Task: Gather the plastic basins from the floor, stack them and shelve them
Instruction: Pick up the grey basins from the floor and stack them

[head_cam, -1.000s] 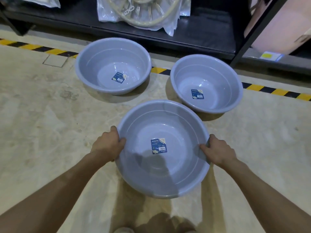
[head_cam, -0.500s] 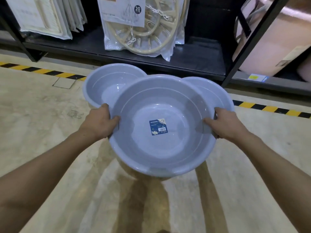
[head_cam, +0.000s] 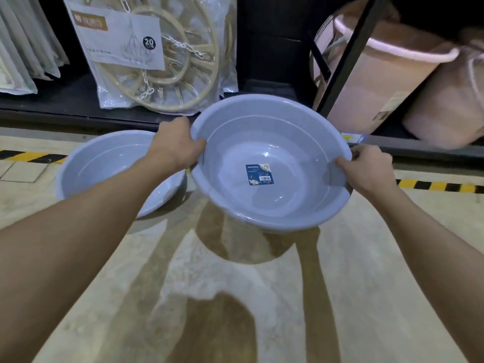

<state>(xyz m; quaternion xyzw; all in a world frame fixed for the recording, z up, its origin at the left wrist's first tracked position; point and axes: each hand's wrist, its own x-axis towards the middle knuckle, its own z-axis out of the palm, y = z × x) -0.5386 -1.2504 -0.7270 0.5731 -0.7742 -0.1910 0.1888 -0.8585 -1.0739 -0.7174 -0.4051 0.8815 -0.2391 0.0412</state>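
I hold a pale blue plastic basin (head_cam: 275, 205) with a blue label inside, tilted slightly toward me, just above the floor in front of the shelf. My left hand (head_cam: 175, 145) grips its left rim and my right hand (head_cam: 366, 169) grips its right rim. A second identical basin (head_cam: 104, 166) stands on the floor to the left, partly crossed by my left forearm. The third basin, seen earlier at the right, is hidden behind the held one.
A low black shelf (head_cam: 65, 100) runs across the back, holding a bagged round clip hanger (head_cam: 157, 61) and flat white packs (head_cam: 23, 48). A slanted black upright (head_cam: 345, 53) separates pink tubs (head_cam: 379, 87) at right. Yellow-black tape (head_cam: 432, 186) marks the floor.
Both hands lifted the near basin off the floor and carried it forward and to the right, over the spot of the right-hand basin. My view has moved closer to the shelf.
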